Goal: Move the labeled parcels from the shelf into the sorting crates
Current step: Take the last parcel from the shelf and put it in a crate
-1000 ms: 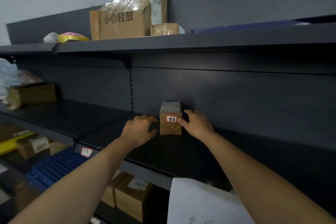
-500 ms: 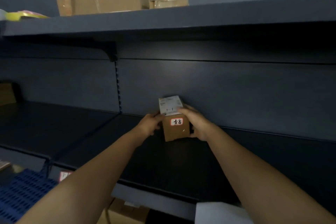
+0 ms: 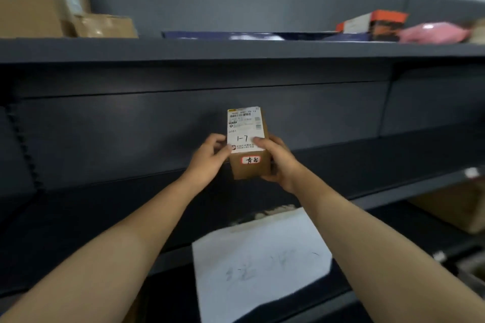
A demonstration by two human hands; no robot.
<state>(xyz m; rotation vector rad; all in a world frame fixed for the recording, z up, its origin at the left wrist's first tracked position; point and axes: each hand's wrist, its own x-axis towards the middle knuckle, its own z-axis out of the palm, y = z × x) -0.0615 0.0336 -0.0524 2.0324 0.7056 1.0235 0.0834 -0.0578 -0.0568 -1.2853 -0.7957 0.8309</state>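
Parcel, small brown carton with shipping label marked 1-7, was held clear above dark shelf. Left hand and right hand clasped its sides, thumbs on label. Risk: slip during turn toward crates, none visible.
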